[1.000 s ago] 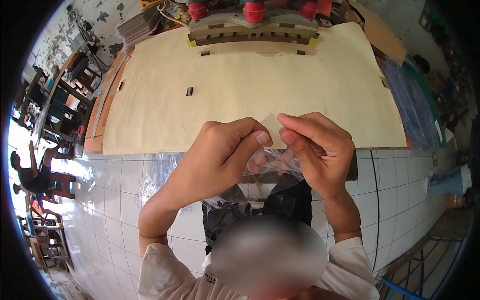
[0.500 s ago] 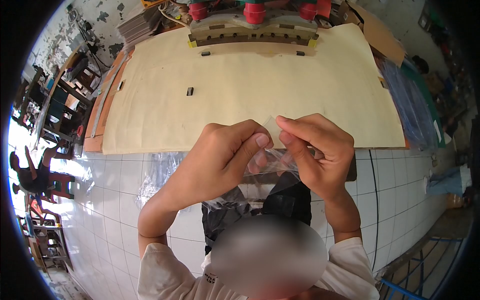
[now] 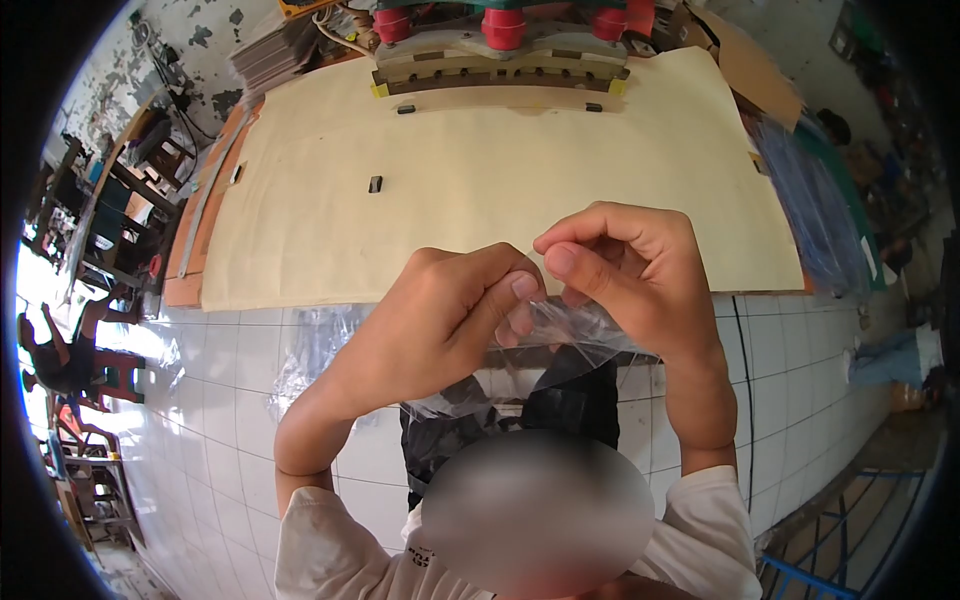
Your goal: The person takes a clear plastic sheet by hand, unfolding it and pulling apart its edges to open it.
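Observation:
Clear plastic film hangs below and between my hands, over my lap. My left hand is closed, thumb pressed to the curled fingers, with the film running from it. Just to its right, my right hand has thumb and index finger pinched close together at the film's upper part; what lies between those fingertips is too small to tell. Both hands are over the near edge of the table, which is covered by a cream sheet.
A machine with red knobs and a metal bar stands at the table's back. A small dark block lies on the sheet. Blue plastic lies at the right, stacked cardboard at the back left. A seated person is far left.
My right hand has moved up and slightly away from my left hand. The clear corner seen between the fingertips no longer shows there. My left hand is nearly unmoved.

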Tool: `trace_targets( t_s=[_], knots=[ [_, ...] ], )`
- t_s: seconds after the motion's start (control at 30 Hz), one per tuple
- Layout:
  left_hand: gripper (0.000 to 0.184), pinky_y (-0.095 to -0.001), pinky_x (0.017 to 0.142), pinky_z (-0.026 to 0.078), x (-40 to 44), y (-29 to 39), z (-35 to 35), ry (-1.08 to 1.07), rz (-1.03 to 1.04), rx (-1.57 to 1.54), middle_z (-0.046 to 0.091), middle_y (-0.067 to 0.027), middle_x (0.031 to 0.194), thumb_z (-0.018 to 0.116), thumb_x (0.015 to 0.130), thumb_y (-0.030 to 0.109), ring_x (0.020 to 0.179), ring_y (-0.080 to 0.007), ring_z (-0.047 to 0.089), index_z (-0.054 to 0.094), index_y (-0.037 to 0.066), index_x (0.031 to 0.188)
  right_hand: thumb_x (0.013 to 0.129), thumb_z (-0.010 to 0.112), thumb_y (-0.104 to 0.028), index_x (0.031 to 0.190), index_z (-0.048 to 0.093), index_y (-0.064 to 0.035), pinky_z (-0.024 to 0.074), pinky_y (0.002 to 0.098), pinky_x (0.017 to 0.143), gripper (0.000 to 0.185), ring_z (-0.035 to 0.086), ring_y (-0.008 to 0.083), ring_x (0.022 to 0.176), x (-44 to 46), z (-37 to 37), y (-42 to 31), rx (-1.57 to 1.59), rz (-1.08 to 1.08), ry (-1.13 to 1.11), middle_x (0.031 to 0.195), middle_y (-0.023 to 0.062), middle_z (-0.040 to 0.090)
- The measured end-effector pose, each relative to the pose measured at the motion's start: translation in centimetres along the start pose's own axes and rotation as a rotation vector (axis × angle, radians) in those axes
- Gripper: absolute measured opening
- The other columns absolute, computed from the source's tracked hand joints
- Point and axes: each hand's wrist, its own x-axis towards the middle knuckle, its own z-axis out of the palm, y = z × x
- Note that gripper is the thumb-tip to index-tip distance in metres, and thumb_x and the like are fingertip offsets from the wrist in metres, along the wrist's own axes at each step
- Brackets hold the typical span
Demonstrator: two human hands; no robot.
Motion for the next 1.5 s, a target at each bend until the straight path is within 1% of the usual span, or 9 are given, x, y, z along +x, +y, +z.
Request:
trace_targets(
  t_s=[0.13,0.33,0.4,0.5,0.6,0.7,0.93,1.2,1.5],
  knots=[
    [0.022,-0.0242,0.047,0.052,0.0,-0.1,0.1,0.004,0.006,-0.007,0.066,-0.0084,0.072,0.047,0.098,0.011,0.065,-0.0116,0.065,0.061,-0.007,0.096,0.088,0.068,-0.010,0.091,0.069,0.0042,0.0472,0.0175,0.058,0.015,0.059,0.0032,0.065,0.0,0.0,0.0,-0.025,0.008,-0.001,0.077,0.0035,0.068],
    [0.022,-0.0243,0.048,0.051,0.0,0.1,0.3,0.012,-0.006,-0.023,0.067,-0.0081,0.071,0.048,0.098,0.010,0.064,-0.0108,0.064,0.061,-0.006,0.095,0.087,0.068,-0.008,0.088,0.068,0.0033,0.0469,0.0178,0.057,0.011,0.059,0.0038,0.064,-0.1,0.3,0.4,-0.059,-0.044,0.033,0.077,0.0043,0.068],
    [0.021,-0.0241,0.047,0.049,0.1,-0.3,0.3,0.032,0.059,0.025,0.066,-0.0077,0.070,0.048,0.098,0.010,0.063,-0.0101,0.063,0.061,-0.006,0.093,0.087,0.067,-0.007,0.088,0.068,0.0040,0.0487,0.0191,0.058,0.012,0.062,0.0065,0.065,-0.2,0.6,0.8,-0.094,-0.113,0.085,0.077,0.0065,0.068],
    [0.021,-0.0242,0.046,0.049,0.1,0.0,0.5,0.057,0.006,-0.002,0.066,-0.0075,0.069,0.048,0.098,0.010,0.060,-0.0098,0.062,0.062,-0.006,0.091,0.086,0.068,-0.007,0.089,0.068,0.0050,0.0508,0.0206,0.060,0.013,0.065,0.0097,0.067,-0.5,0.8,0.6,-0.168,-0.160,0.118,0.079,0.0090,0.069],
    [0.021,-0.0240,0.046,0.049,0.1,-0.5,0.7,0.073,0.034,0.000,0.066,-0.0073,0.069,0.049,0.098,0.010,0.059,-0.0096,0.062,0.062,-0.006,0.092,0.086,0.068,-0.006,0.091,0.068,0.0054,0.0522,0.0218,0.061,0.012,0.067,0.0114,0.069,-0.8,0.8,0.7,-0.226,-0.195,0.138,0.080,0.0105,0.069],
    [0.021,-0.0237,0.046,0.049,0.0,-0.1,0.7,0.065,0.005,-0.012,0.066,-0.0072,0.069,0.049,0.098,0.010,0.059,-0.0092,0.061,0.062,-0.006,0.093,0.085,0.069,-0.004,0.091,0.069,0.0050,0.0525,0.0219,0.062,0.011,0.067,0.0111,0.069,-1.1,1.1,0.8,-0.200,-0.185,0.178,0.081,0.0105,0.069],
    [0.021,-0.0233,0.046,0.050,-0.3,0.2,0.8,0.068,0.018,-0.003,0.066,-0.0068,0.069,0.049,0.098,0.010,0.060,-0.0089,0.062,0.062,-0.006,0.095,0.086,0.069,-0.004,0.092,0.070,0.0053,0.0528,0.0220,0.062,0.011,0.067,0.0112,0.071,-1.3,1.3,0.2,-0.183,-0.172,0.181,0.080,0.0105,0.069],
    [0.021,-0.0224,0.046,0.050,-0.6,0.2,0.7,0.045,-0.032,-0.031,0.067,-0.0070,0.073,0.049,0.099,0.011,0.064,-0.0088,0.062,0.062,-0.006,0.098,0.086,0.068,-0.004,0.094,0.071,0.0049,0.0518,0.0217,0.060,0.012,0.066,0.0109,0.069,-1.4,1.4,0.2,-0.216,-0.189,0.179,0.079,0.0105,0.069],
    [0.022,-0.0223,0.045,0.048,-0.6,0.2,0.6,0.029,0.007,-0.014,0.067,-0.0066,0.073,0.048,0.099,0.011,0.063,-0.0086,0.062,0.062,-0.006,0.098,0.086,0.068,-0.004,0.093,0.071,0.0044,0.0520,0.0216,0.060,0.011,0.066,0.0108,0.069,-1.4,1.4,0.3,-0.195,-0.205,0.178,0.078,0.0104,0.069]
  ],
)
